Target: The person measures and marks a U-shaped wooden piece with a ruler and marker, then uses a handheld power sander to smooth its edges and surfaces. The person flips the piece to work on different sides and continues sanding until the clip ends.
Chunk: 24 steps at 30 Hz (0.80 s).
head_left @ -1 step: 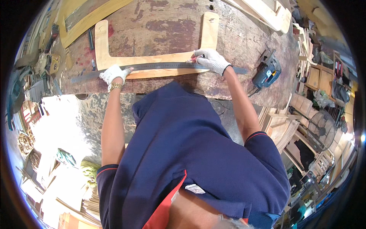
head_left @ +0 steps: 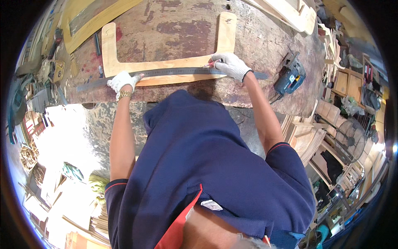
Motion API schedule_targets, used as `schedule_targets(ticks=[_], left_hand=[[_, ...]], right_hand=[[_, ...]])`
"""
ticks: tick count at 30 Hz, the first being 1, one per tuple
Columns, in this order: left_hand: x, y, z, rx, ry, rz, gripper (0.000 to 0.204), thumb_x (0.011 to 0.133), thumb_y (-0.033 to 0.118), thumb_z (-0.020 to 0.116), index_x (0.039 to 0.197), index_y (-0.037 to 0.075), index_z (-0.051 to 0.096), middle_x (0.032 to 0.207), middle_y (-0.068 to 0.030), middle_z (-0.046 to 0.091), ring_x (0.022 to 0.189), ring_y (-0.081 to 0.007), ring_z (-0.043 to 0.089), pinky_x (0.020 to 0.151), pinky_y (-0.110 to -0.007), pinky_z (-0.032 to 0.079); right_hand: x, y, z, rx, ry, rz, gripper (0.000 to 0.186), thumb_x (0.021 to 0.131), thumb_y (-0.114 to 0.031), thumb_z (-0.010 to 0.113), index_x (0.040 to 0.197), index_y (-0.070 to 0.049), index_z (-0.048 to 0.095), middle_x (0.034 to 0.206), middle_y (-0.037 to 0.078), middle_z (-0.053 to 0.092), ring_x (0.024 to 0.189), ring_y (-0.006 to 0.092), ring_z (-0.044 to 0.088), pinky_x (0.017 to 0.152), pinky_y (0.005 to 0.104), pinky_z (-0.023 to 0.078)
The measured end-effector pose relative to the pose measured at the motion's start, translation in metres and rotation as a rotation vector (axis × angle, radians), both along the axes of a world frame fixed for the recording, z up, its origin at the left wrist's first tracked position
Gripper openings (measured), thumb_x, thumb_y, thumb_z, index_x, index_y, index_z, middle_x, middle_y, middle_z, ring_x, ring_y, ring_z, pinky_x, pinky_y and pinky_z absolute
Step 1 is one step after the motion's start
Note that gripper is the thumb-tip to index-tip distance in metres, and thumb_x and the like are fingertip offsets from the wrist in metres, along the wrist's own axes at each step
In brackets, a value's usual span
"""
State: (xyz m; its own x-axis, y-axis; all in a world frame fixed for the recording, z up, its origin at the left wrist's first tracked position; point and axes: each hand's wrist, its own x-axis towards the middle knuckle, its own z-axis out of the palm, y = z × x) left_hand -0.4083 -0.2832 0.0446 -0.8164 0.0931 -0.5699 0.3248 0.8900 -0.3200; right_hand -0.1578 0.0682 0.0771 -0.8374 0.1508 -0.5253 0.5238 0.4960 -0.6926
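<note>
A long dark steel ruler (head_left: 174, 72) lies along the lower bar of a U-shaped pale wooden piece (head_left: 166, 64), its two ends reaching past the wood. My left hand (head_left: 124, 81), in a white glove with the fingertips bare, grips the ruler near its left part, fingers curled and thumb laid along it. At the right corner of the wood, my gloved right hand (head_left: 230, 65) is closed around a thin reddish pencil (head_left: 210, 64), its tip at the ruler's upper edge. Part of the pencil is hidden by the fingers.
A blue-black jigsaw (head_left: 290, 75) rests on the worn workbench (head_left: 186, 31) to the right. Yellowish wooden frame parts (head_left: 89, 31) lie at the far left, and pale frames (head_left: 296, 16) at the far right. Beyond the bench's right end stands a fan (head_left: 350, 139).
</note>
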Motion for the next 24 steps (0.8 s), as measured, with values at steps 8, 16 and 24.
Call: schedule_targets(ticks=[8,16,24], left_hand=[[-0.004,0.0,-0.005,-0.01,-0.024,-0.034,0.089,0.074,0.089,0.072,0.103,0.007,0.084,0.103,-0.0189,0.082,0.101,-0.0374,0.078,0.091,-0.052,0.051],[-0.006,-0.003,-0.012,-0.009,-0.002,-0.043,0.087,0.073,0.089,0.073,0.098,0.007,0.085,0.095,-0.0177,0.081,0.093,-0.0364,0.078,0.086,-0.05,0.05],[-0.006,0.0,-0.011,-0.044,-0.039,0.004,0.086,0.071,0.09,0.074,0.1,0.01,0.086,0.1,-0.016,0.082,0.095,-0.0341,0.077,0.09,-0.048,0.044]], right_hand=[[0.031,0.039,0.007,-0.042,-0.026,0.009,0.039,0.094,-0.025,0.059,0.124,-0.004,0.075,0.115,0.022,0.078,0.108,0.0375,0.074,0.096,0.0448,0.056],[0.052,0.06,0.02,0.003,-0.098,-0.022,0.048,0.093,-0.026,0.058,0.133,-0.002,0.071,0.123,0.024,0.076,0.114,0.0377,0.073,0.102,0.0441,0.055],[0.06,0.074,0.023,0.095,-0.131,-0.012,0.053,0.094,-0.025,0.058,0.14,-0.002,0.069,0.131,0.024,0.074,0.12,0.0374,0.072,0.106,0.0432,0.053]])
